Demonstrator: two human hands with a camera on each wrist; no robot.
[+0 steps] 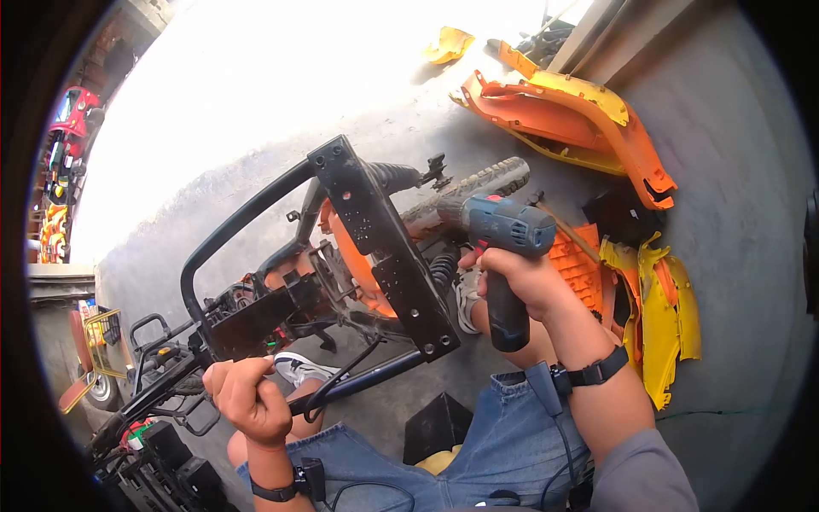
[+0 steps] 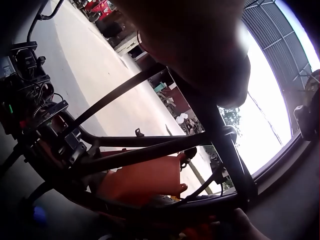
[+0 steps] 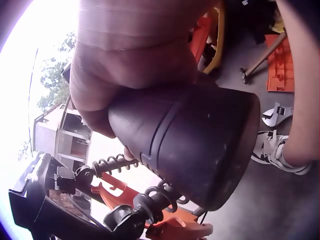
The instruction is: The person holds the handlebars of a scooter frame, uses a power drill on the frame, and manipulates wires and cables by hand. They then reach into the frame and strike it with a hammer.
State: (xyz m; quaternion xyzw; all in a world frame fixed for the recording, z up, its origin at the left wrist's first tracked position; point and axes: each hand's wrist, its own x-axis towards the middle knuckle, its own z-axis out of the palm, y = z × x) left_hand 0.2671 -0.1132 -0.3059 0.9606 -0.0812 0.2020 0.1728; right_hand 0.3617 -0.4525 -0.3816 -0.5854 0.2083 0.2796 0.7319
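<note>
In the head view my right hand point(image 1: 529, 286) grips a blue and black cordless drill point(image 1: 512, 224) by its handle. The drill's chuck points left, beyond the flat black end plate of a bare vehicle frame point(image 1: 394, 256). The drill's dark handle base point(image 3: 200, 140) fills the middle of the right wrist view. My left hand point(image 1: 247, 401) has its fingers curled in, overlapping a lower tube of the frame, with nothing visible in it. In the left wrist view this hand point(image 2: 210, 55) is a dark blur over the frame tubes point(image 2: 145, 155); its fingertips are hidden.
Orange-yellow body panels point(image 1: 589, 119) and a broken yellow panel point(image 1: 661, 307) lie on the floor to the right. Near my right foot are a hammer point(image 3: 262, 56), an adjustable wrench point(image 3: 276, 115) and an orange ribbed part point(image 3: 280, 65). Coil-spring shock absorbers point(image 3: 152, 202) and a tyre point(image 1: 503, 181) sit by the frame.
</note>
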